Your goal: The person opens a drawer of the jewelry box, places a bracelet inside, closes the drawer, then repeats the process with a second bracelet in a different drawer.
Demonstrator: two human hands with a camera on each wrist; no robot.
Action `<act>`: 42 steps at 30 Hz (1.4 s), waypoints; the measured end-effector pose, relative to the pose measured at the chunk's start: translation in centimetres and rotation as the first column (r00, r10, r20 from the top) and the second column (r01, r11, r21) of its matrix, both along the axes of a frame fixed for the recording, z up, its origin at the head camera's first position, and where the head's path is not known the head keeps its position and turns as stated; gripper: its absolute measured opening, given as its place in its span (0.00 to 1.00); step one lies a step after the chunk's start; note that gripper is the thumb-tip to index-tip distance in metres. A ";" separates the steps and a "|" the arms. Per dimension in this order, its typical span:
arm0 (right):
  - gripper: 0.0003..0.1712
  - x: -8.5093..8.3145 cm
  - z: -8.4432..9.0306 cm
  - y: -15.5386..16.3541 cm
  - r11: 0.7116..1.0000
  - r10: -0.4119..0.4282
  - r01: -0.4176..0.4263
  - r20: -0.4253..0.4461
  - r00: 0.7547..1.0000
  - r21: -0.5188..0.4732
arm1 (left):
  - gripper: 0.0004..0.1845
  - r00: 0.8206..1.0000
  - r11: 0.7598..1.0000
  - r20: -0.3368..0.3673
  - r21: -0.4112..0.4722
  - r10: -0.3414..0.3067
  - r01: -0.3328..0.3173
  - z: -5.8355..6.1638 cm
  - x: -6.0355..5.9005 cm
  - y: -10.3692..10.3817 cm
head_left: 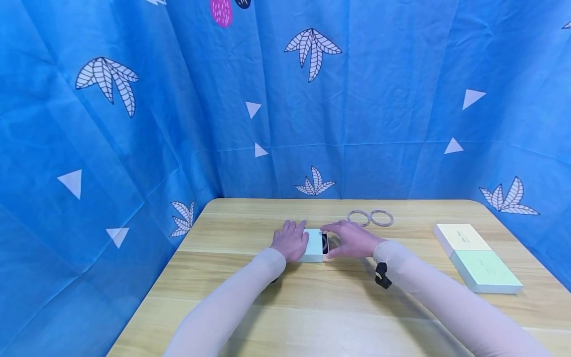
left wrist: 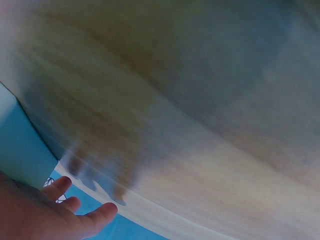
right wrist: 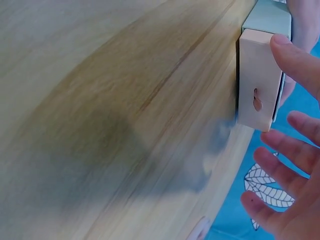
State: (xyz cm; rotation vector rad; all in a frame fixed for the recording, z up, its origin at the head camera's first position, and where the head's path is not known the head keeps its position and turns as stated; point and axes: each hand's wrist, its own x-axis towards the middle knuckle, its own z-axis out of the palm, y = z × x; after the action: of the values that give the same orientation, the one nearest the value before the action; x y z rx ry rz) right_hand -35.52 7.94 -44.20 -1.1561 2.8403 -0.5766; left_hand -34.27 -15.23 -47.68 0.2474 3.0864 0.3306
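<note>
- Fingers of the right hand (head_left: 352, 240) are spread loosely at the open end of the small box (head_left: 314, 245); in the right wrist view the thumb (right wrist: 300, 62) lies against the pale inner drawer (right wrist: 257, 80) and the other fingers hover apart beside it, not yet closed on anything
- Fingers of the left hand (head_left: 291, 239) lie fairly straight and flat, resting on the left end of the box sleeve; the left wrist view is blurred and shows only fingertips (left wrist: 102, 214) over the wooden surface (head_left: 312, 307), so how hard they press I cannot tell
- The box sits mid-surface between both hands, its drawer standing a little out of the sleeve on the right side, something dark showing in the gap
- To do this well, I judge the left hand should pin the sleeve flat so it cannot skid, while the right thumb and a finger take the drawer by its end, near the small notch (right wrist: 256, 100), and move it straight along the sleeve's axis; any twist would likely jam it
- Keep the drawer level so its contents stay put
- Farther right lie two stacked flat boxes (head_left: 477, 257)
- Beyond the hands, two rings (head_left: 370, 217) lie side by side, touching, near the blue cloth backdrop (head_left: 285, 99)
</note>
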 end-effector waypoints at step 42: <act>0.53 0.2 0.0 -1.0 1.000 -0.019 0.020 0.013 1.000 -0.006 | 0.32 0.999 1.000 0.034 0.002 0.005 -0.006 0.7 0.3 0.2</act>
State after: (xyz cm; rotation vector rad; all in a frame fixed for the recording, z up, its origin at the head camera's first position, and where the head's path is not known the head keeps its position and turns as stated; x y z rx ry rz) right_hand -35.36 6.93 -44.21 -1.1224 2.8439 -0.5914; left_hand -33.97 -15.01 -47.00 0.2309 3.0539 0.3354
